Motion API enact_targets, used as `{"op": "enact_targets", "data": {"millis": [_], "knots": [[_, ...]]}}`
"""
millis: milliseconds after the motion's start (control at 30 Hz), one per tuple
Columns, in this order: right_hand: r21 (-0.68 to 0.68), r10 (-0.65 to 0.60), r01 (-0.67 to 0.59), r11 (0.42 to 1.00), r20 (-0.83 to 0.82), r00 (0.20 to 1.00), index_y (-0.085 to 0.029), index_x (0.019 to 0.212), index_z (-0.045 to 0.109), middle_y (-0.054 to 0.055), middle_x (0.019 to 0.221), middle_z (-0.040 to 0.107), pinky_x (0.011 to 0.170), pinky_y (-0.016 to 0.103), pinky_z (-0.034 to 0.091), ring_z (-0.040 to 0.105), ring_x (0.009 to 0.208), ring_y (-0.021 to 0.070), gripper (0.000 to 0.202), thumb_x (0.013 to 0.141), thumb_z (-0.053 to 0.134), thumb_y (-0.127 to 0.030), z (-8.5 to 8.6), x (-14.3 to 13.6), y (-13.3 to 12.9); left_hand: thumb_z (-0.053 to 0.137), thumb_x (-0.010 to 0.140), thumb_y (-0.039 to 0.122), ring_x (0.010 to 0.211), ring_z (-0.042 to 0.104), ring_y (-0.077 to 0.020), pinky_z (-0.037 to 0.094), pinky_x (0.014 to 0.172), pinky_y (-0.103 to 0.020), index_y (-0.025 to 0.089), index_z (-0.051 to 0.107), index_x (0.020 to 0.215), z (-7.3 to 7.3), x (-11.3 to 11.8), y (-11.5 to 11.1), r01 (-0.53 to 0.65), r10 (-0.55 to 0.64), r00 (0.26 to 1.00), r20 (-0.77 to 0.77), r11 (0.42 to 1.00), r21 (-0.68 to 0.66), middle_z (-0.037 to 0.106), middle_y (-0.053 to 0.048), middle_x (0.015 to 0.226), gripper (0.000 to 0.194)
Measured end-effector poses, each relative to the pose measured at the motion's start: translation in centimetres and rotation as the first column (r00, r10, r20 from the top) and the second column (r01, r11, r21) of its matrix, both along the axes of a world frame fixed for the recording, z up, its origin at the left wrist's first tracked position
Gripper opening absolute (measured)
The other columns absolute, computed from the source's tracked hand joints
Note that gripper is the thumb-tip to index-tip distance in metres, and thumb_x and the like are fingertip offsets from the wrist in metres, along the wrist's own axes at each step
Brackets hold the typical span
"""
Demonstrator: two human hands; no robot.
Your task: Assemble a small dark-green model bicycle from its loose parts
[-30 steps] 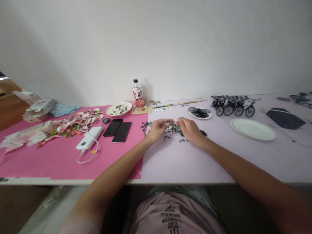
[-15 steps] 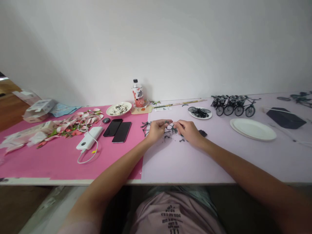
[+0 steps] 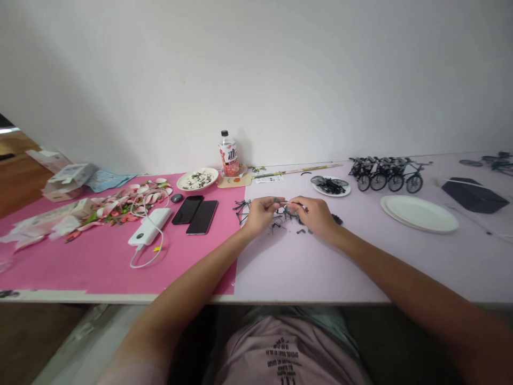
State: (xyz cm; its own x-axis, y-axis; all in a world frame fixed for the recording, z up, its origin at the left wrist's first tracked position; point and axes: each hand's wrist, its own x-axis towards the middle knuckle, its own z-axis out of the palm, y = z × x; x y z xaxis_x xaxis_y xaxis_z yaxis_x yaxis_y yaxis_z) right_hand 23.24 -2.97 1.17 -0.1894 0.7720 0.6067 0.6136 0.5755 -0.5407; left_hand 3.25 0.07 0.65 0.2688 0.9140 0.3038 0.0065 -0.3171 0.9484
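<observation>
Centre of frame: our left hand (image 3: 259, 217), pinching a small dark part (image 3: 276, 201); beside it, our right hand (image 3: 318, 217), gripping a thin rod (image 3: 285, 203); right of centre, we list model bicycles (image 3: 378, 181), in a row; below them, overlapping white plates (image 3: 425, 214); left, two dark phones (image 3: 196, 213), one power bank (image 3: 149, 227); upper centre, one capped bottle (image 3: 230, 157).

On the shirt (image 3: 282, 355), below the tabletop's (image 3: 312, 267) front edge, one printed line seems to include "NIGHT"; the bottle label (image 3: 231, 155) near the back edge is too blurred.
</observation>
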Motion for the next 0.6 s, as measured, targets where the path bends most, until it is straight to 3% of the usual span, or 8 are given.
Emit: {"op": "enact_targets", "data": {"millis": [200, 367, 500, 600], "knots": [[0.103, -0.015, 0.007, 0.995, 0.080, 0.997, -0.027, 0.094, 0.079, 0.005, 0.090, 0.083, 0.069, 0.033, 0.052, 0.076, 0.080, 0.0249, 0.023, 0.094, 0.058, -0.018, -0.4, 0.8, 0.7, 0.081, 0.085, 0.033, 0.109, 0.077, -0.0311, 0.058, 0.097, -0.040, 0.011, 0.080, 0.103, -0.6, 0.5, 0.1, 0.074, -0.070, 0.996, 0.058, 0.996, -0.055, 0.082, -0.015, 0.105, 0.028], [0.087, 0.049, -0.052, 0.995, 0.027, 0.998, -0.025, 0.100, 0.074, 0.006, 0.090, 0.081, 0.072, 0.034, 0.053, 0.075, 0.081, 0.0250, 0.018, 0.100, 0.056, -0.028, 0.0, 0.6, 0.4, 0.075, 0.089, 0.031, 0.106, 0.076, -0.0277, 0.058, 0.095, -0.037, 0.013, 0.080, 0.107, -0.2, 0.4, 0.0, 0.048, -0.047, 0.998, 0.046, 0.999, -0.014, 0.082, -0.013, 0.105, 0.026], [-0.048, 0.062, -0.067, 0.997, -0.084, 0.995, -0.023, 0.116, 0.064, -0.002, 0.064, 0.061, 0.058, 0.030, 0.042, 0.057, 0.054, 0.0185, 0.030, 0.108, 0.046, -0.046, 0.4, 0.0, -0.3, 0.070, 0.093, 0.029, 0.109, 0.075, -0.0261, 0.056, 0.100, -0.037, 0.013, 0.080, 0.109, 0.4, 0.3, -0.5, 0.046, -0.046, 0.999, 0.000, 0.996, 0.080, 0.081, -0.014, 0.113, 0.025], [-0.098, 0.034, -0.053, 0.994, -0.180, 0.983, -0.023, 0.119, 0.057, -0.008, 0.056, 0.044, 0.055, 0.029, 0.036, 0.046, 0.048, 0.0166, 0.030, 0.110, 0.041, -0.047, 0.4, -0.2, -0.5, 0.066, 0.095, 0.026, 0.109, 0.075, -0.0261, 0.056, 0.099, -0.037, 0.014, 0.080, 0.111, 0.5, 0.4, -0.9, 0.026, -0.018, 0.998, -0.065, 0.992, 0.126, 0.081, -0.014, 0.115, 0.025]]}}
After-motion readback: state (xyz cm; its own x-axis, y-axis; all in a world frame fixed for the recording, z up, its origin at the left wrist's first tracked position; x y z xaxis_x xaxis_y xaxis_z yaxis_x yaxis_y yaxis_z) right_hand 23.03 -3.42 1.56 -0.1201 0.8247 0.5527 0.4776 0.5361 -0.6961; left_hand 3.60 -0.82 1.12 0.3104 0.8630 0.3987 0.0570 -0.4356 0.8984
